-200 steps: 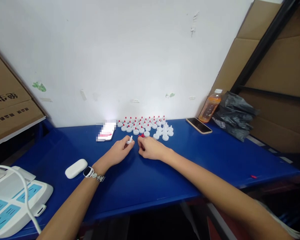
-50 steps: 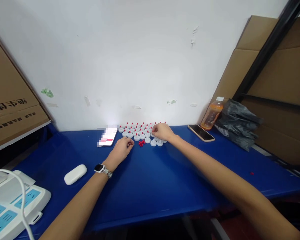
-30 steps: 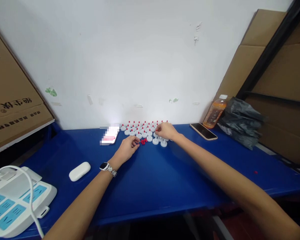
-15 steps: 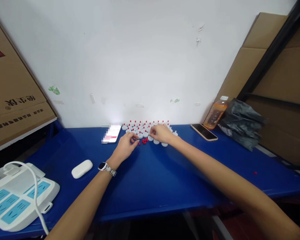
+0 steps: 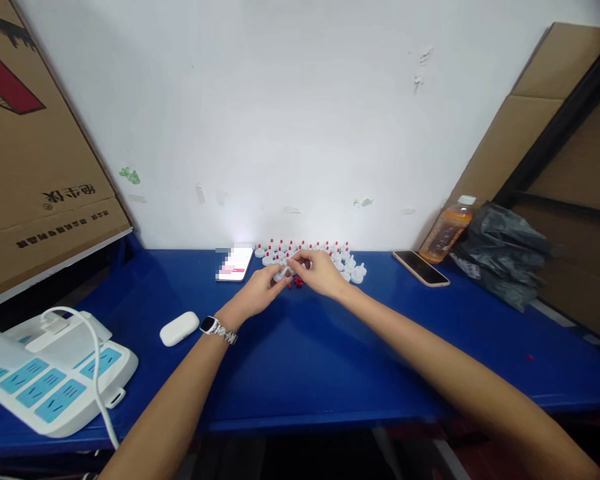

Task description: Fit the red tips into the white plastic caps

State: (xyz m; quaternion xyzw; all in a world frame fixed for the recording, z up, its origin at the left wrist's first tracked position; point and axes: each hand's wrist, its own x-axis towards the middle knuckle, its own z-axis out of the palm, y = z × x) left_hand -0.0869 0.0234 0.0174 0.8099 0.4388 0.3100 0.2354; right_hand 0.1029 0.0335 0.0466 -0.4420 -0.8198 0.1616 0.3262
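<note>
My left hand (image 5: 260,297) and my right hand (image 5: 323,275) meet fingertip to fingertip over the blue table (image 5: 330,360). Between the fingertips sits a small white cap (image 5: 281,273), and both hands pinch it. Just below lies a little heap of red plugs (image 5: 297,283) on the table. Behind the hands, against the wall, stands a cluster of several white caps with red tips (image 5: 325,252); a few plain white caps (image 5: 356,273) lie at its right end. On my left wrist is a watch (image 5: 215,327).
A phone with a lit screen (image 5: 234,264) lies left of the caps, a white case (image 5: 179,329) nearer me. A power strip with cable (image 5: 55,373) sits front left. At the right are a second phone (image 5: 421,268), an orange bottle (image 5: 447,230) and a black bag (image 5: 505,253). Cardboard boxes (image 5: 40,167) flank the table.
My right hand has come back from the cap cluster to my left hand, and the two now meet over the red plugs. The view has shifted left.
</note>
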